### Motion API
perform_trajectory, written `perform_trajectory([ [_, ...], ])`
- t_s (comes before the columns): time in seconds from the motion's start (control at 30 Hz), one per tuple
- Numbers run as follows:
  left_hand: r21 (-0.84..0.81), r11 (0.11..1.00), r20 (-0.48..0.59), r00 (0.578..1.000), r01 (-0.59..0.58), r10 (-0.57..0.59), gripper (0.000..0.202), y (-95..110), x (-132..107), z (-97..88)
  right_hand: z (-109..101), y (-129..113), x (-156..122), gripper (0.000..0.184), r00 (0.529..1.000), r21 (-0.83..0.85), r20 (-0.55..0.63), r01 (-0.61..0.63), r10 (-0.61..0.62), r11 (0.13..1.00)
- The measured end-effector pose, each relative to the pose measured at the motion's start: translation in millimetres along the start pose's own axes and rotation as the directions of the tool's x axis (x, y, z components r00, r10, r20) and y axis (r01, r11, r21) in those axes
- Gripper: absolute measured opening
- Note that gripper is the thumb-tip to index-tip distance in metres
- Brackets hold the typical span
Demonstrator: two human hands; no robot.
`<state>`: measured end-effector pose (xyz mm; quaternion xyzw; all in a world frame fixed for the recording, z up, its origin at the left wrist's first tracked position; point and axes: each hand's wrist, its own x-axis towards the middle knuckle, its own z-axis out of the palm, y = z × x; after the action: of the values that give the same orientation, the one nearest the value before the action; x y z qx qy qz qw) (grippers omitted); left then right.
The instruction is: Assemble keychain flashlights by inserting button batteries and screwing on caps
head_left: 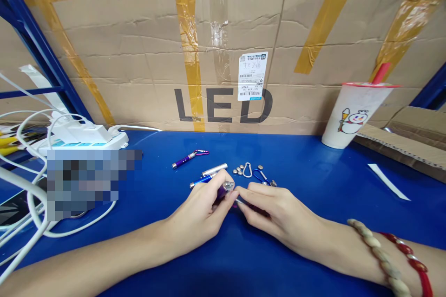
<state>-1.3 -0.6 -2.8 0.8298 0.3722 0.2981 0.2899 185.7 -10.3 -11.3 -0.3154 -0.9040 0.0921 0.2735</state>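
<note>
My left hand (205,209) is closed round a small purple keychain flashlight (225,190) with a silver end, held low over the blue table (313,176). My right hand (272,211) meets it from the right, fingers pinched on a thin part at the flashlight's end that I cannot make out. Just beyond my fingers lie a blue flashlight (202,179) and a silver one (214,170). Another purple flashlight (186,159) with a pink clip lies farther back. Several button cells (239,170), a silver carabiner (247,170) and a blue clip (260,176) lie behind my right hand.
A taped cardboard box (223,46) marked LED closes off the back. A white power strip (87,137) with white cables sits at the left. A lidded paper cup (351,111) with a red straw stands at the right, beside flat cardboard (400,144) and a white strip (388,181).
</note>
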Motion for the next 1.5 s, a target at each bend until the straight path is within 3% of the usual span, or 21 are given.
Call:
perform_trajectory([
  [0.23,-0.075,0.996,0.042,0.998,0.056,-0.053,0.021,4,0,-1.4,-2,4,4,0.030,0.991,0.150,-0.099,-0.077,0.092,0.986],
  [0.37,-0.075,0.993,0.011,0.996,0.093,-0.092,0.020,9,-1,-5.2,-4,4,8,0.035,0.949,0.167,-0.238,-0.169,0.206,0.971],
  [0.5,-0.005,0.999,0.035,0.998,0.050,-0.050,0.018,10,-1,-5.4,-6,2,8,0.035,0.912,0.182,-0.325,-0.201,0.252,0.963],
  [0.97,0.043,0.999,0.051,0.998,0.027,-0.029,0.014,1,2,-0.1,-6,-1,6,0.031,0.944,0.141,-0.289,-0.123,0.159,0.982],
  [1.5,0.045,0.998,0.053,0.998,0.033,-0.035,0.015,4,2,-0.4,-7,-3,9,0.032,0.935,0.158,-0.305,-0.137,0.180,0.978],
])
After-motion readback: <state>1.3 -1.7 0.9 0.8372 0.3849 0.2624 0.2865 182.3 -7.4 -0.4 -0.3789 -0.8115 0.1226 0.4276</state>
